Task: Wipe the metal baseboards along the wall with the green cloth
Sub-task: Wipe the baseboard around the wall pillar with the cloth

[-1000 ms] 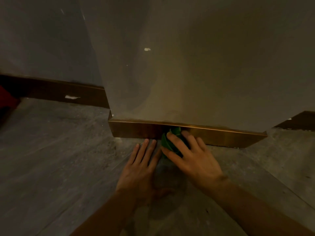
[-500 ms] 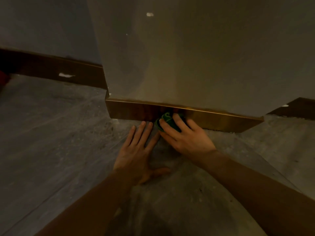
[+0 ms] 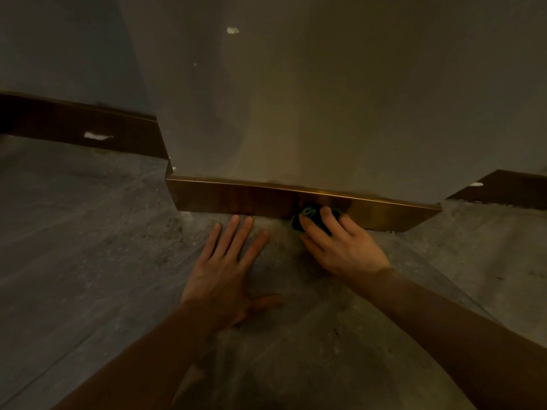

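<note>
A shiny brass-coloured metal baseboard point(image 3: 236, 198) runs along the foot of a projecting grey wall section. My right hand point(image 3: 340, 247) grips a bunched green cloth point(image 3: 306, 216) and presses it against the baseboard's lower face, right of its middle. Only a small dark green part of the cloth shows past the fingers. My left hand point(image 3: 228, 267) lies flat on the floor with fingers spread, fingertips close to the baseboard's bottom edge, holding nothing.
Darker baseboards point(image 3: 74, 128) continue along the recessed wall at the left and at the far right point(image 3: 503, 189), each with a white mark. The grey floor point(image 3: 88, 247) is dusty and streaked. The wall point(image 3: 325, 99) rises right above the hands.
My right hand has slid the cloth to the right along the baseboard. My left hand stays planted on the floor. The view has shifted a little.
</note>
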The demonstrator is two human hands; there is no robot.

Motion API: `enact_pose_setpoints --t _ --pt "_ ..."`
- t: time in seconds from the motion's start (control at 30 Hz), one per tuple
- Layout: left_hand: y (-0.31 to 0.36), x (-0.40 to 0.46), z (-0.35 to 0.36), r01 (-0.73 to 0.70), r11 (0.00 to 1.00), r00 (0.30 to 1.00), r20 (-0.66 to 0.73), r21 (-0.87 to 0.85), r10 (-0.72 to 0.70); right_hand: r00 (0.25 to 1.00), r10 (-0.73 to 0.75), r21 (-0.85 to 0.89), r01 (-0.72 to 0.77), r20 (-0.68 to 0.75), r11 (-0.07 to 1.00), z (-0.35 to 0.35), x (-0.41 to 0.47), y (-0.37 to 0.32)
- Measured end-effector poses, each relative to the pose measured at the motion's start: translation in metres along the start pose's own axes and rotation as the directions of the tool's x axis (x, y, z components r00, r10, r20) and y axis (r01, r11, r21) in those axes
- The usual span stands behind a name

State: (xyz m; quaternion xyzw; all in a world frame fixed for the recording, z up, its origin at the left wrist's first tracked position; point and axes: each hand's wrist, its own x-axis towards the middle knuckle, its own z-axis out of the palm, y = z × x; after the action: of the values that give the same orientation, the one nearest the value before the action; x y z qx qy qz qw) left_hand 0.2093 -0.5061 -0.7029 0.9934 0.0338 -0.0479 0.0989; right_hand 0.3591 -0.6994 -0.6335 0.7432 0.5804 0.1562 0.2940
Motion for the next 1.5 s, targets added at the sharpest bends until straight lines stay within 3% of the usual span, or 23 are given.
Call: enact_pose_setpoints --t 0.43,0.67,0.97,1.17,1.3,1.4,1.5 --pt "-0.001 0.001 -0.002 -0.004 1.000 1.000 0.001 -0.016 0.005 0.979 0.111 0.033 -0.118 0.169 0.992 -0.004 -0.023 0.008" --pt "0.000 0.000 -0.003 -0.005 1.000 1.000 -0.005 -0.021 0.005 0.888 0.217 0.090 -0.275 0.406 0.957 -0.010 -0.033 0.012" --pt "0.000 0.002 -0.004 0.015 1.000 0.999 0.039 -0.020 -0.014 0.826 0.278 0.152 -0.395 0.490 0.906 -0.021 -0.060 0.017" --pt "0.003 0.002 -0.013 0.019 0.998 0.998 0.054 -0.058 -0.016 0.772 0.446 0.286 -0.599 0.452 0.748 -0.038 -0.061 0.008" --pt "0.007 -0.001 -0.020 -0.020 0.991 1.000 0.015 -0.131 0.022 0.731 0.474 0.435 -0.677 0.491 0.594 -0.048 -0.059 0.004" --pt "0.012 0.002 -0.030 -0.070 0.977 0.997 -0.030 -0.200 0.065 0.724 0.427 0.602 -0.689 0.542 0.403 -0.055 -0.057 0.005" --pt "0.020 0.008 -0.043 -0.133 0.954 0.990 -0.086 -0.270 0.114 0.726 0.422 0.760 -0.638 0.543 0.121 -0.065 -0.053 0.005"
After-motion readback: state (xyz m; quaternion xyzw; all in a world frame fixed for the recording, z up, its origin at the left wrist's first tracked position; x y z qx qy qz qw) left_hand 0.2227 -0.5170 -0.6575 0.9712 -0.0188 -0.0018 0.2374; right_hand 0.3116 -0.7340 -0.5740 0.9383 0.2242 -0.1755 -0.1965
